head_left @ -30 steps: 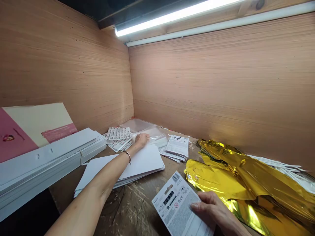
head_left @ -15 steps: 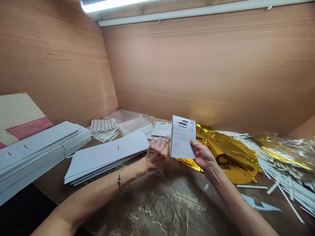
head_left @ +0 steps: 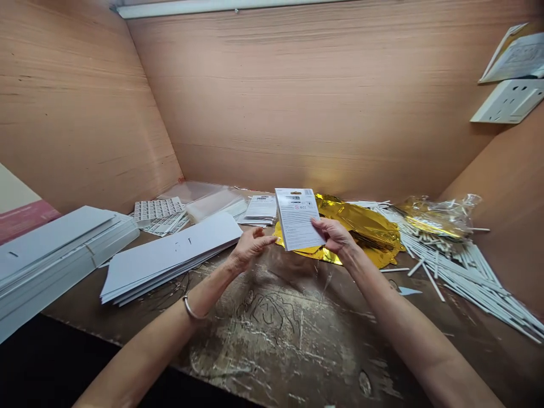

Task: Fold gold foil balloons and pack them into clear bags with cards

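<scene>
- White printed card (head_left: 298, 218) is pinched at its right edge by our right hand (head_left: 335, 235), upright above the bench (head_left: 272, 334).
- Our left hand (head_left: 249, 248) curls loosely, fingertips at the card's lower left corner.
- Behind lies gold foil (head_left: 365, 226); left, a stack of white sheets (head_left: 170, 258); right, white sticks (head_left: 459, 266).

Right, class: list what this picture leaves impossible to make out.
- Head view: print on the card in the right hand is too small to read.
- Whether the left hand touches the card: unclear.
- Sticker sheets: print too small.
- White stacked boards: cut off by the left edge.
</scene>
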`<state>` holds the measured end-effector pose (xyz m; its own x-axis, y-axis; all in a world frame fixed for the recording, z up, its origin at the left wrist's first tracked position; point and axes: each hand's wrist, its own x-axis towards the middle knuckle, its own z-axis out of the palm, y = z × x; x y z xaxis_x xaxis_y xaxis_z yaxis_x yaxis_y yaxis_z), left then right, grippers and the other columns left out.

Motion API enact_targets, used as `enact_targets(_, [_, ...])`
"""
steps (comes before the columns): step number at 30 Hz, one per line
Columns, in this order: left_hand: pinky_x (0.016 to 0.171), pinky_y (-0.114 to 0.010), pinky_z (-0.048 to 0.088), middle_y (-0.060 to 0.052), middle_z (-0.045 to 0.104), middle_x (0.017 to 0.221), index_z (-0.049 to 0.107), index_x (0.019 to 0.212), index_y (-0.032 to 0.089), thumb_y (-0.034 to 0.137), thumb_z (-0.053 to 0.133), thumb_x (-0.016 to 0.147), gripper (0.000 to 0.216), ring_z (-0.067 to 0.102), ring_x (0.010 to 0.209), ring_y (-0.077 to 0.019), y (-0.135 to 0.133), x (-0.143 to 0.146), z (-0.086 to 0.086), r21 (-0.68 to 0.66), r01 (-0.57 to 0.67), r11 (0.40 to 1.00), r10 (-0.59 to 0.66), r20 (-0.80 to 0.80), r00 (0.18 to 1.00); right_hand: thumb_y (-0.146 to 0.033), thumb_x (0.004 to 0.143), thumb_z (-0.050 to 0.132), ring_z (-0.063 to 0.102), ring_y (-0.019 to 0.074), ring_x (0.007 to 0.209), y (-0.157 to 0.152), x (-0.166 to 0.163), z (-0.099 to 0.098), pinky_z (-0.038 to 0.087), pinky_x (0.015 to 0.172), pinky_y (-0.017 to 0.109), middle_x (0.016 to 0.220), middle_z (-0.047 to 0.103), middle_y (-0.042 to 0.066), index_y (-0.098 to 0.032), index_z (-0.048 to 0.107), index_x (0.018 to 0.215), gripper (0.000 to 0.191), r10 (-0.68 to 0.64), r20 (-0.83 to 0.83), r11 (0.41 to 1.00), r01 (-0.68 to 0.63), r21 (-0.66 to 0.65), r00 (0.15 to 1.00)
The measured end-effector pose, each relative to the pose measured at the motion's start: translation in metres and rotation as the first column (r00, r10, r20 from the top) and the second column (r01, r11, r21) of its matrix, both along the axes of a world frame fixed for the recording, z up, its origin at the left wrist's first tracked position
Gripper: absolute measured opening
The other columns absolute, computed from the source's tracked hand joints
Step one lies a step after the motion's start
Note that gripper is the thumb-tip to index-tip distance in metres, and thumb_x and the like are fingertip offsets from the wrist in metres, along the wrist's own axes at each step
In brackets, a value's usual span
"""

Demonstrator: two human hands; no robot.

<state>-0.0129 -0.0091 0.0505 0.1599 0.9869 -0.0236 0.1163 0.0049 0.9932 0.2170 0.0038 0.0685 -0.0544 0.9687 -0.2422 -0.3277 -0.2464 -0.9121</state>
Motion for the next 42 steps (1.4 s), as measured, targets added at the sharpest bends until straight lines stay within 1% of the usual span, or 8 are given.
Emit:
enact_targets(5, [0.061,-0.033,0.049,-0.012,0.063,0.082,0.058,0.087,0.008,0.031,0.066,0.063,0.034,0.062,0.069,-0.0201,-0.015,0.007,-0.011,-0.230,0.410,0.883,-0.308,0.375,0.874,-0.025,0.068,0.063,0.062,0.0196,0.075,-0.004,-0.011,0.016,0.050,0.074,0.034,0.074,0.068,0.008,-0.010,0.061,0.080,0.019,0.061,0.071,0.997,-0.065,0.048,0.996])
enact_targets(8, [0.056,-0.036,0.050,-0.012,0.064,0.073,0.057,0.077,0.008,0.026,0.065,0.064,0.024,0.063,0.065,-0.0240,-0.031,0.013,-0.017,-0.287,0.484,0.826,-0.316,0.475,0.821,-0.020,0.066,0.064,0.062,0.0182,0.071,-0.004,-0.014,0.021,0.051,0.071,0.031,0.075,0.068,0.008,-0.009,0.062,0.078,0.017,0.072,0.045,0.996,-0.074,0.047,0.996])
enact_targets(16, [0.047,-0.034,0.052,-0.009,0.062,0.058,0.051,0.067,0.008,0.016,0.056,0.073,0.011,0.063,0.054,-0.0229,-0.031,0.009,-0.022,-0.394,0.126,0.910,0.063,0.433,0.899,-0.022,0.059,0.069,0.059,0.0139,0.059,-0.023,0.030,0.029,0.049,0.057,0.025,0.075,0.067,0.005,-0.013,0.064,0.077,0.021,-0.073,0.227,0.996,0.058,0.071,0.971])
enact_targets(19, [0.045,-0.032,0.051,-0.009,0.061,0.055,0.051,0.065,0.007,0.015,0.053,0.075,0.013,0.062,0.050,-0.0211,-0.023,0.005,-0.019,-0.424,0.036,0.905,0.169,0.437,0.883,-0.028,0.057,0.071,0.058,0.0147,0.053,-0.057,0.045,0.019,0.046,0.050,0.025,0.067,0.066,0.005,-0.012,0.063,0.073,0.024,0.178,0.298,0.984,-0.166,-0.065,0.938])
enact_targets(22, [0.045,-0.031,0.051,-0.009,0.061,0.052,0.052,0.062,0.006,0.016,0.052,0.076,0.017,0.061,0.048,-0.0196,-0.022,0.009,-0.014,-0.433,0.056,0.899,0.172,0.468,0.867,-0.030,0.056,0.071,0.055,0.0117,0.047,-0.089,0.037,-0.003,0.041,0.045,0.022,0.059,0.063,0.004,-0.009,0.062,0.066,0.025,0.433,0.263,0.899,-0.389,-0.203,0.862])
enact_targets(26, [0.044,-0.026,0.050,-0.010,0.062,0.054,0.054,0.062,0.006,0.018,0.056,0.073,0.017,0.060,0.047,-0.0169,-0.028,0.018,-0.011,-0.440,0.084,0.894,0.147,0.464,0.874,-0.028,0.053,0.072,0.057,0.0126,0.053,-0.098,0.014,-0.026,0.042,0.049,0.022,0.065,0.065,0.006,-0.009,0.061,0.066,0.024,0.520,0.182,0.839,-0.458,-0.294,0.835])
enact_targets(35, [0.040,-0.022,0.042,-0.005,0.062,0.054,0.057,0.065,0.008,0.031,0.063,0.066,0.024,0.057,0.044,-0.0137,-0.041,0.008,-0.015,-0.310,-0.100,0.946,0.233,0.431,0.872,-0.029,0.051,0.068,0.056,0.0150,0.050,-0.081,-0.008,-0.030,0.041,0.048,0.025,0.058,0.064,0.003,-0.013,0.061,0.062,0.020,0.178,0.294,0.982,-0.152,-0.109,0.939])
enact_targets(42, [0.042,-0.026,0.045,-0.001,0.062,0.055,0.062,0.067,0.010,0.040,0.068,0.058,0.032,0.053,0.043,-0.0122,-0.043,0.016,-0.019,-0.119,-0.106,0.987,0.150,0.458,0.876,-0.036,0.062,0.063,0.047,0.0093,0.046,-0.083,-0.022,-0.047,0.034,0.043,0.020,0.055,0.057,-0.002,-0.013,0.060,0.066,0.024,-0.061,0.341,0.981,-0.007,0.194,0.938])
